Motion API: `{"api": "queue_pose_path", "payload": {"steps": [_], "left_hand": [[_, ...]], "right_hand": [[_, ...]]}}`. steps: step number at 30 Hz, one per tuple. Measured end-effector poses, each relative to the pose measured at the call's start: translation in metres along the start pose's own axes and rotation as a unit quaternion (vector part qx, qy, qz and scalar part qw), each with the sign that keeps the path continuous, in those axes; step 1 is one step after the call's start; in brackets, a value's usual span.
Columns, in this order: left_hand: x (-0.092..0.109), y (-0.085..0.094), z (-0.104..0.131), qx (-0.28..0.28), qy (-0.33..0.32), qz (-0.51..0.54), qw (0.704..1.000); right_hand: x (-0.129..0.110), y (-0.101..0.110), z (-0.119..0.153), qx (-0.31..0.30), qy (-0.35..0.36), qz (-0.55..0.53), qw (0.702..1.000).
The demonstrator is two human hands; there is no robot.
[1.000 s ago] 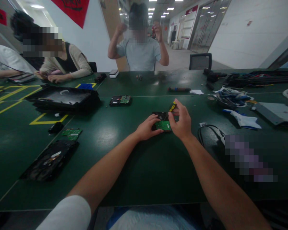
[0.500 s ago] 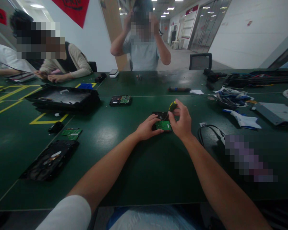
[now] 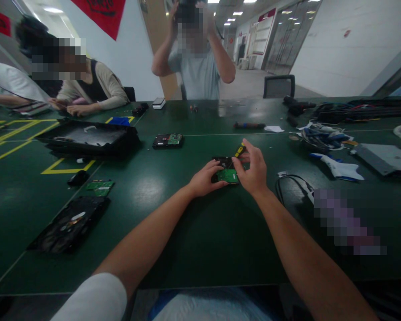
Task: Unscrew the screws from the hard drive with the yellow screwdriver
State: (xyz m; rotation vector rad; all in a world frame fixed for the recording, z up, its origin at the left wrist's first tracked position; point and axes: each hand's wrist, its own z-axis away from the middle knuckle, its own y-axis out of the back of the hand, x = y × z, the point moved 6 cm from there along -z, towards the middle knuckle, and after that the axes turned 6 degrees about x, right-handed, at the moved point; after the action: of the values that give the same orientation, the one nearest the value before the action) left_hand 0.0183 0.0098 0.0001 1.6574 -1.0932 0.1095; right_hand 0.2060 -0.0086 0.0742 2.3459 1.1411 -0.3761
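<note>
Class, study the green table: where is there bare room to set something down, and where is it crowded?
Bare table lies between the left forearm and right forearm; another patch, between the left forearm and the near black casing. Crowded: at right, with grey box, glove and blue-white pile; also around the green board between left hand and right hand.

Hard drive (image 3: 230, 176) partly hidden behind left fingers (image 3: 213, 170)
</note>
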Motion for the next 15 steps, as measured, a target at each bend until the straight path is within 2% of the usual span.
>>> {"api": "queue_pose_path", "payload": {"steps": [15], "left_hand": [[0.0008, 0.0003, 0.0002, 0.002, -0.001, -0.001, 1.000]], "right_hand": [[-0.0001, 0.0006, 0.0000, 0.003, 0.002, 0.006, 1.000]]}}
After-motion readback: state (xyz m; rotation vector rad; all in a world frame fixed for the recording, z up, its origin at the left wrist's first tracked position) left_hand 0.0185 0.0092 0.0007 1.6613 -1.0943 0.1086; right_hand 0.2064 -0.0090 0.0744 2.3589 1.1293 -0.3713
